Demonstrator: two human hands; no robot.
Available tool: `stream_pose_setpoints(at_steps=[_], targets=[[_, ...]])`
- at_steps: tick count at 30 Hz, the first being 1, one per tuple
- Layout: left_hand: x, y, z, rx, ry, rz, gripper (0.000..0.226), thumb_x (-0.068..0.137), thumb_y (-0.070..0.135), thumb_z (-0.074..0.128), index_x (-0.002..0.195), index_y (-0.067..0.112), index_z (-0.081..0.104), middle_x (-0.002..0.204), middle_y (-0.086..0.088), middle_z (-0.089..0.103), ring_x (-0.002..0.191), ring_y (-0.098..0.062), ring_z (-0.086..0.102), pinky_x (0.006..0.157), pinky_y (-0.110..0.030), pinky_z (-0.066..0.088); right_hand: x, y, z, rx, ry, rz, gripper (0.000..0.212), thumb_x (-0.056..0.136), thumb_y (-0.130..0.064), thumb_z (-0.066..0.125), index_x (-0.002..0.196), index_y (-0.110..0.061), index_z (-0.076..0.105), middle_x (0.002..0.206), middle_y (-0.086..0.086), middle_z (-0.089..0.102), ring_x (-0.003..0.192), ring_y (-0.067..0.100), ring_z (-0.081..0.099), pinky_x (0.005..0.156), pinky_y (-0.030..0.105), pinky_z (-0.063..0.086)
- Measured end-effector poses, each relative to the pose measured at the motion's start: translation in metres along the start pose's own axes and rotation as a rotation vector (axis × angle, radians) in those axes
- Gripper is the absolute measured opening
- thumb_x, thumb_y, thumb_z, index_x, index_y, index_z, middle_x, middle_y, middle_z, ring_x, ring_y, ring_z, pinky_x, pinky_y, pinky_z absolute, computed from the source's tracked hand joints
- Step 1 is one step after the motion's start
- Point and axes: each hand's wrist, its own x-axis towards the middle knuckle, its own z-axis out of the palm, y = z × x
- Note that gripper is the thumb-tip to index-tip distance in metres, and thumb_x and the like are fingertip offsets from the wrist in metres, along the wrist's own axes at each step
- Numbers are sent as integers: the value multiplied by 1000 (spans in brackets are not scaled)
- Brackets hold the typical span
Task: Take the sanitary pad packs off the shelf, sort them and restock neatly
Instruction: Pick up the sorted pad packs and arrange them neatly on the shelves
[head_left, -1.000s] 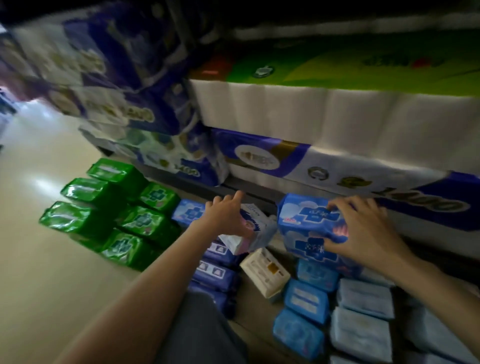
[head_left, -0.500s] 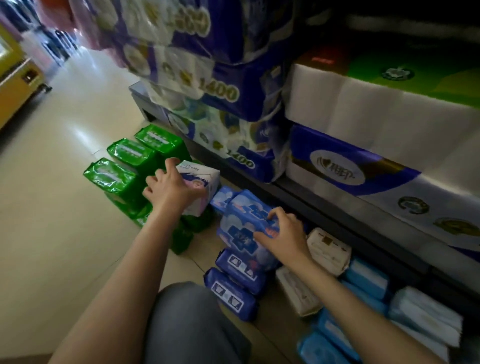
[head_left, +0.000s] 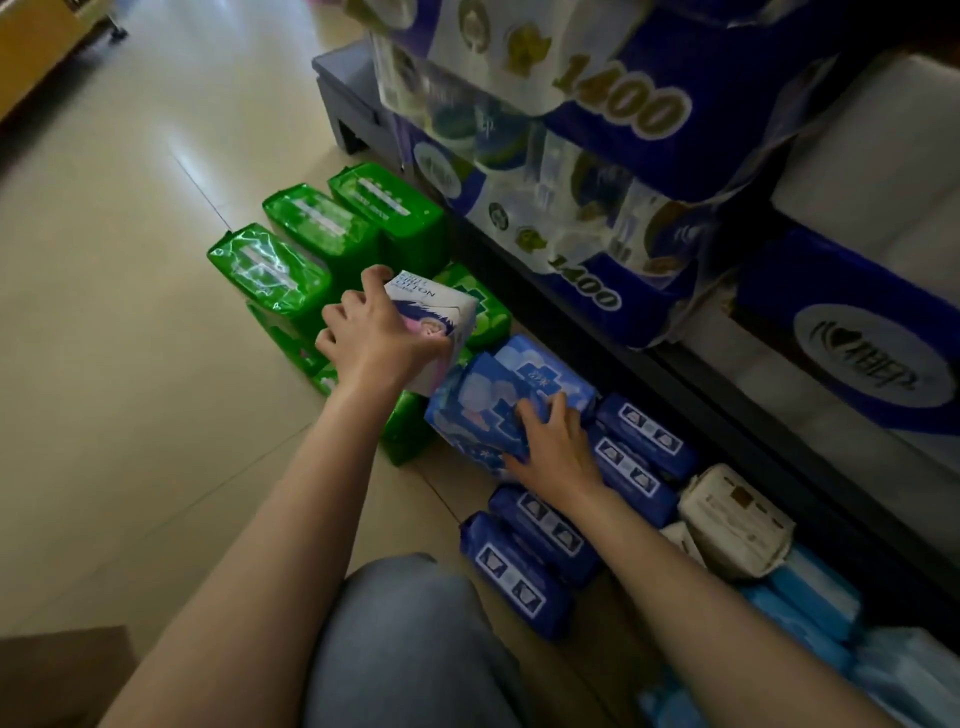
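With the left hand (head_left: 371, 338) gripping a white cotton-print pad pack (head_left: 436, 317) above green packs (head_left: 322, 234) on the floor and the right hand (head_left: 553, 447) clutching a glossy blue pad pack (head_left: 498, 395), either slick wrapper could slip and topple the sorted rows.

The left hand (head_left: 376, 340) covers the near side of the white pack (head_left: 441, 312) it grips, so most of the print there cannot be read. The right hand (head_left: 553, 449) hides part of the blue pack (head_left: 498, 395), and whether its fingers curl round the pack's far edge cannot be told. The green packs (head_left: 322, 228) beneath the white pack and the left forearm are partly hidden. The pale blue packs (head_left: 815, 597) at the lower right run off the picture's edge. The tissue bundles (head_left: 623, 104) on the shelf (head_left: 701, 415) are cut off at the top and right, and their small print is blurred.
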Motion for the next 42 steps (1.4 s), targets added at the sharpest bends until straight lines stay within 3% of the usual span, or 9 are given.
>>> stream_pose_setpoints(at_steps=[6, 11, 15, 19, 24, 30, 34, 37, 42], targets=[[3, -6, -2, -18, -9, 48, 89, 67, 38, 77, 140, 26, 26, 139, -9, 39, 130, -30, 28, 103, -44, 24, -9, -2, 10, -165, 52, -58, 66, 84, -36, 63, 122, -29, 9, 135, 22, 28, 121, 40, 33, 91, 43, 39], [-11, -4, 4, -36, -36, 52, 87, 69, 37, 76, 139, 26, 26, 137, -8, 39, 130, -29, 27, 103, -43, 23, -14, -8, 15, -305, 71, -70, 80, 50, -41, 88, 116, -20, 48, 110, 23, 52, 92, 40, 56, 65, 41, 51], [-25, 14, 13, -46, -61, 100, 89, 67, 38, 77, 139, 26, 26, 137, -8, 39, 130, -29, 27, 103, -44, 23, -10, -11, 14, -178, -63, 120, 63, 90, -45, 54, 143, -24, 27, 146, 21, 17, 132, 40, 21, 102, 43, 35], [-33, 24, 13, -34, -36, 143, 90, 66, 37, 78, 139, 27, 26, 137, -8, 39, 129, -29, 28, 103, -45, 24, 7, -8, -7, -202, -302, 162, 45, 97, -40, 42, 136, -18, 46, 151, 16, 19, 139, 36, 11, 113, 47, 13], [-53, 45, 16, 1, -95, 259, 89, 67, 35, 78, 139, 26, 27, 136, -7, 41, 129, -30, 29, 103, -44, 26, -26, 54, -74, 820, -33, 421, 27, 99, -29, 45, 97, -12, 65, 97, 4, 62, 92, 20, 57, 90, 36, 47], [-107, 100, 29, -199, -638, 686, 101, 50, 44, 85, 134, 28, 30, 127, 3, 45, 116, -10, 49, 98, -20, 41, -112, 108, -150, 1596, -190, 318, 40, 89, -50, 45, 114, -22, 59, 115, 8, 66, 105, 23, 62, 96, 41, 46], [-157, 132, 46, -98, -930, 837, 108, 56, 35, 88, 139, 36, 19, 124, 15, 44, 109, 3, 50, 82, -2, 40, -189, 149, -178, 1457, -302, 307, 44, 74, -38, 59, 116, -25, 57, 114, 6, 68, 97, 17, 65, 91, 37, 50], [-207, 159, 74, 99, -1139, 969, 110, 60, 36, 87, 144, 33, 16, 122, 9, 48, 108, -2, 52, 87, -10, 43, -257, 186, -196, 1016, -233, 401, 51, 69, -32, 74, 116, -27, 54, 110, 3, 66, 94, 16, 66, 79, 32, 53], [-302, 175, 146, 508, -1254, 1350, 83, 75, 37, 76, 141, 19, 30, 125, -1, 51, 110, -13, 52, 95, -22, 40, -352, 216, -190, 545, -467, 548, 71, 74, -30, 77, 132, -32, 36, 114, -1, 62, 93, 13, 64, 73, 21, 53]])
